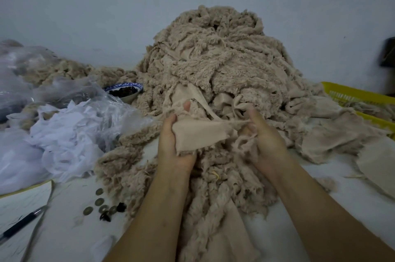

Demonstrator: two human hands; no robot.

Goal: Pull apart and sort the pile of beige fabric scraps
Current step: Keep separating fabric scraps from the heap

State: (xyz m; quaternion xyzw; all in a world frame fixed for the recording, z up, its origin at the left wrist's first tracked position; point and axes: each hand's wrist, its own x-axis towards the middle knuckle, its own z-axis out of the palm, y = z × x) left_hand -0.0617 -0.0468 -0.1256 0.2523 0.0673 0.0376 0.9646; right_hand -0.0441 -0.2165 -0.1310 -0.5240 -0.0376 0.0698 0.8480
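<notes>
A tall pile of beige fluffy fabric scraps (213, 58) rises against the wall and spills down toward me. My left hand (173, 142) grips a smooth beige scrap (198, 135), thumb up against the pile. My right hand (265, 135) pinches a thin strip (237, 122) that runs taut from that scrap, with frayed threads bunched under its fingers. More beige scraps (213, 193) lie between my forearms. Flat beige pieces (333, 133) lie to the right.
Clear plastic bags with white fabric (64, 131) lie at left, a blue-patterned bowl (125, 90) with dark bits behind them. A yellow basket (352, 95) stands at right. Several coins (100, 204), a pen (21, 224) and paper (23, 199) lie at the lower left.
</notes>
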